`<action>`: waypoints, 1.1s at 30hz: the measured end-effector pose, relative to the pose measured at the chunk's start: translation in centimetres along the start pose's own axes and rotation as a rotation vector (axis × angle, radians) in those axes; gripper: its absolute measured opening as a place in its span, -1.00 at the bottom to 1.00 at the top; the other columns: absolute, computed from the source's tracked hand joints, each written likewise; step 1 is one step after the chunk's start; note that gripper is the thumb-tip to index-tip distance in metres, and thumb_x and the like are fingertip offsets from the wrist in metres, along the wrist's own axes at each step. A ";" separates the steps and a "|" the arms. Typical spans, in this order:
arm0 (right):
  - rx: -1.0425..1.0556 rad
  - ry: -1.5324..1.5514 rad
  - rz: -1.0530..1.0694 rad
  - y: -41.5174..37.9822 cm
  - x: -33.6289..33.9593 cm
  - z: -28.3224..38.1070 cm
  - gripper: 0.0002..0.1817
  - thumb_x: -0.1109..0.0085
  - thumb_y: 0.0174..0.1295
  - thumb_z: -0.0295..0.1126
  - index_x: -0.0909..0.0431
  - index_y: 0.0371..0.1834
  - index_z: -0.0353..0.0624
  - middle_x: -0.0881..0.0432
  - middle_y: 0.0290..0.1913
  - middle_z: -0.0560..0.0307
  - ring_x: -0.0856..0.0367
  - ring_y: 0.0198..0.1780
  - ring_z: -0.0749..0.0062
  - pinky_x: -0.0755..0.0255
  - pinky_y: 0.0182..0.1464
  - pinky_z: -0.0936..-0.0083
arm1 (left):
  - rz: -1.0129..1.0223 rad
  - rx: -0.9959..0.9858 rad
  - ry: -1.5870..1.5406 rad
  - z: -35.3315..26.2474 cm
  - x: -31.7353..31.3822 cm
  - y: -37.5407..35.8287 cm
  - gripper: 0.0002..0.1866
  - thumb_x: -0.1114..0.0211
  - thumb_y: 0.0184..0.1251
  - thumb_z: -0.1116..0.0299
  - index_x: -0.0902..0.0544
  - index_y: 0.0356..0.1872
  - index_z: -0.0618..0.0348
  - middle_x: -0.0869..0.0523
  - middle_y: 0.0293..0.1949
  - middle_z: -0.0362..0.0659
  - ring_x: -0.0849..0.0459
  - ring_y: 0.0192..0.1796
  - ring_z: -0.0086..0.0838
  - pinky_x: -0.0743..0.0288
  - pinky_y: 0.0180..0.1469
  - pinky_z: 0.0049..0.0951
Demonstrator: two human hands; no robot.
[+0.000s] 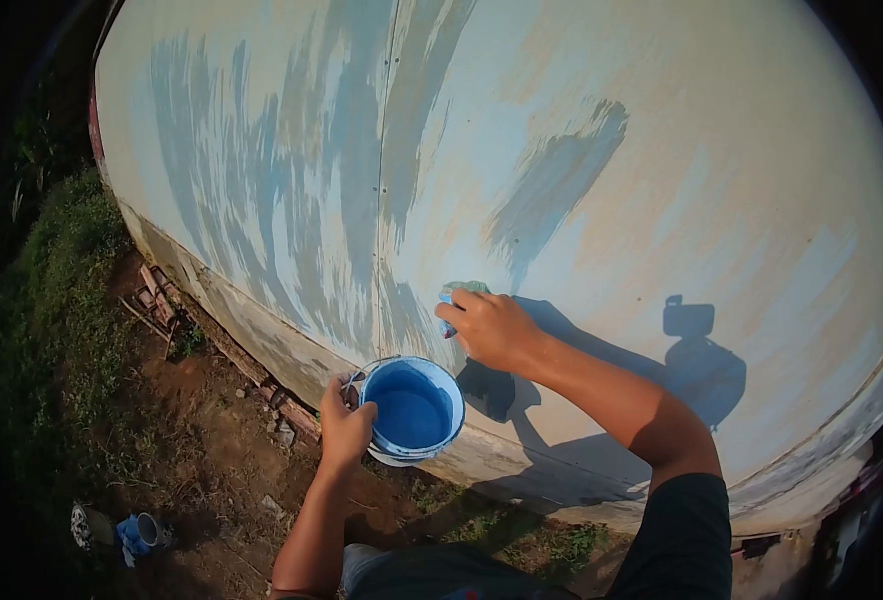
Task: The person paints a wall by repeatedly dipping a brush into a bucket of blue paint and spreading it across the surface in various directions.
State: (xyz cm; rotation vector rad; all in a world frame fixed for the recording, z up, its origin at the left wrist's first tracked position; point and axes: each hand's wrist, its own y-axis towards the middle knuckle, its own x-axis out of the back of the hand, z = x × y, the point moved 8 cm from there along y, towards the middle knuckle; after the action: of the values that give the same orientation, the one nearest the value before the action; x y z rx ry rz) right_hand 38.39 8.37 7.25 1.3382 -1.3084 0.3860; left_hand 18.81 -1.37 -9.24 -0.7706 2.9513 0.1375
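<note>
My left hand [346,425] is closed on a white bucket [428,452] at its left rim, beside the wire handle. Blue paint [411,405] lies inside, and smears coat the inner wall. My right hand [489,328] is closed round a paint-smeared paintbrush [447,300], mostly hidden by the fingers, against the pale wall [741,190]. Its blue and greenish parts show past my fingertips. Streaky grey-blue strokes [311,150] cover the wall's left part, and one separate stroke [566,175] slants above my right hand.
A vertical panel seam [381,190] with small fasteners runs down the wall. Along its foot lie wood and broken pieces [161,305] on bare soil [196,430]. Grass [61,280] grows at left. A blue-stained container [146,532] lies at lower left. My shadow [706,375] falls on the wall.
</note>
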 end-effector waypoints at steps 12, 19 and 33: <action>0.194 -0.616 -0.284 1.4 2.1 0.8 -0.89 -0.30 0.27 -0.44 -0.65 -0.20 -0.20 -0.74 -0.06 -0.17 -0.76 0.14 -0.14 -0.80 -0.08 0.35 | 0.081 -0.048 -0.013 0.1 4.2 4.0 -0.54 -0.24 0.05 0.69 -0.57 0.08 0.39 -0.43 -0.37 -0.34 -0.36 -0.35 -0.64 -0.31 -0.33 -0.54; -0.168 -0.004 0.078 2.2 -2.6 0.9 -0.56 -0.52 0.10 -0.46 -0.62 0.07 -0.12 -0.61 -0.09 -0.01 -0.79 -0.03 0.02 -0.75 -0.13 0.16 | 0.080 -0.045 -0.068 0.1 6.6 5.2 -0.57 -0.22 0.06 0.71 -0.57 0.05 0.38 -0.52 -0.34 -0.30 -0.43 -0.33 -0.64 -0.35 -0.30 -0.57; 0.080 -0.486 -0.044 4.9 -9.8 4.9 -0.86 -0.32 0.21 -0.49 -0.68 -0.17 -0.18 -0.71 -0.01 -0.05 -0.78 0.11 -0.07 -0.79 -0.13 0.37 | 0.031 0.050 -0.109 2.3 9.9 5.5 -0.58 -0.21 0.08 0.72 -0.55 0.04 0.35 -0.49 -0.32 -0.30 -0.42 -0.34 -0.65 -0.36 -0.30 -0.57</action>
State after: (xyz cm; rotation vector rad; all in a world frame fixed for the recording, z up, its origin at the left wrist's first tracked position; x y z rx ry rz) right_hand 28.95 10.09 0.02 1.5872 -1.6699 0.0810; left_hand 7.61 -1.11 -12.28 -0.6884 2.8535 0.1039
